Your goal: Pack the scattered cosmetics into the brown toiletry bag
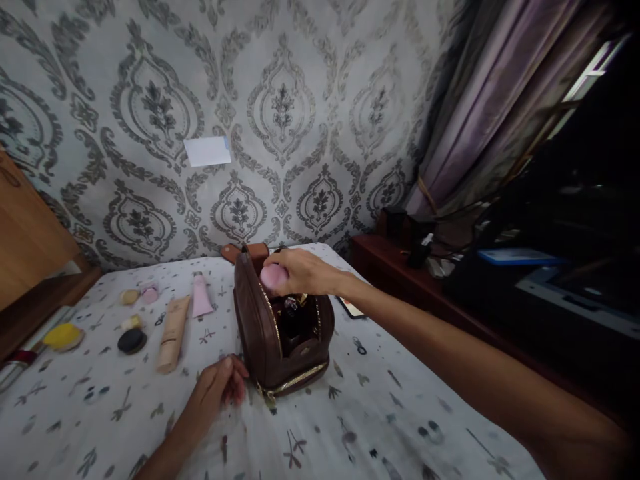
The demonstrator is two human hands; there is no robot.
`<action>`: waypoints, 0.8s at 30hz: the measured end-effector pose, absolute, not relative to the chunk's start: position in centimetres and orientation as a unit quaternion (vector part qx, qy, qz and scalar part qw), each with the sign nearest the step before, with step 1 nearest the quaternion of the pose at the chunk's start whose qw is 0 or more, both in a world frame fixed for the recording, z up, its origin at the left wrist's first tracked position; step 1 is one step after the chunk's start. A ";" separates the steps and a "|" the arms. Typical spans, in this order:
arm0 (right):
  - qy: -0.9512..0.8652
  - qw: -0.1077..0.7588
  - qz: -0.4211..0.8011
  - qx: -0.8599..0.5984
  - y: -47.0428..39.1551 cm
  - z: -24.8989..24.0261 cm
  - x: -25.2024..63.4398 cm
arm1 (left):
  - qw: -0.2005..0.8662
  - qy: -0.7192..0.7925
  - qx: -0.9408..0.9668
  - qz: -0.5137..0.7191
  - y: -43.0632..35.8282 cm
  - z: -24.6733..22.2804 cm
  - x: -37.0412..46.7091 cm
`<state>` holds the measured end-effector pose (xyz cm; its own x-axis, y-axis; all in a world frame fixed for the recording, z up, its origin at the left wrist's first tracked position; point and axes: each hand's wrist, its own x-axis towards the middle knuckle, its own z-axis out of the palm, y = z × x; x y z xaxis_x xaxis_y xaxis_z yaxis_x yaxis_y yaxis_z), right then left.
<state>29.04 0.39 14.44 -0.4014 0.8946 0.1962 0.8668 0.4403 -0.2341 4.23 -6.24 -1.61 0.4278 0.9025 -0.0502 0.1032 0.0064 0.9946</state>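
A brown zip-up toiletry bag [250, 320] stands on the patterned sheet with its top unzipped. My right hand [303, 270] is over the bag's opening, its fingers closed around a smooth, rounded pink cosmetic item [274, 276] whose exact kind I cannot make out. Inside the bag, dark and shiny things [293, 307] show only in part. Beside the bag's lower left corner, my left hand [223, 383] rests with its fingers loosely curled and nothing visible in them. Whether it touches the bag is unclear.
Left of the bag lie a beige tube [173, 333], a pink tube [201, 295], a black round lid or jar [132, 341], a yellow round item [63, 337] and several small containers. A phone-like object [353, 307] lies to the right. A reddish-brown cabinet [395, 273] flanks the bed.
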 end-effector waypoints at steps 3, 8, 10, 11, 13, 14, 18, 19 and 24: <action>-0.840 0.092 0.017 -0.535 0.4 14.5 28.5 | 0.579 0.409 0.616 0.344 -6.3 -1.5 4.2; -0.848 0.041 0.007 -0.528 0.6 14.3 27.6 | 0.579 0.417 0.613 0.339 -6.4 -1.4 4.4; -0.848 0.020 -0.004 -0.529 0.7 14.0 27.2 | 0.575 0.421 0.611 0.345 -6.4 -1.5 4.4; -0.848 0.014 -0.011 -0.530 0.8 13.9 27.0 | 0.572 0.422 0.611 0.348 -6.4 -1.6 4.4; -0.846 0.000 -0.022 -0.532 0.9 13.6 26.7 | 0.571 0.418 0.615 0.348 -6.3 -1.8 4.3; -0.846 -0.008 -0.026 -0.533 1.0 13.5 26.5 | 0.573 0.413 0.618 0.344 -6.3 -1.9 4.2; -0.850 -0.038 -0.033 -0.525 0.8 13.7 26.0 | 0.585 0.399 0.628 0.323 -6.0 -2.3 3.6; -0.851 -0.043 -0.034 -0.522 0.6 13.8 25.8 | 0.585 0.398 0.629 0.321 -5.9 -2.4 3.5; -0.856 -0.064 -0.026 -0.512 0.2 14.6 25.4 | 0.581 0.394 0.637 0.319 -5.9 -2.5 3.5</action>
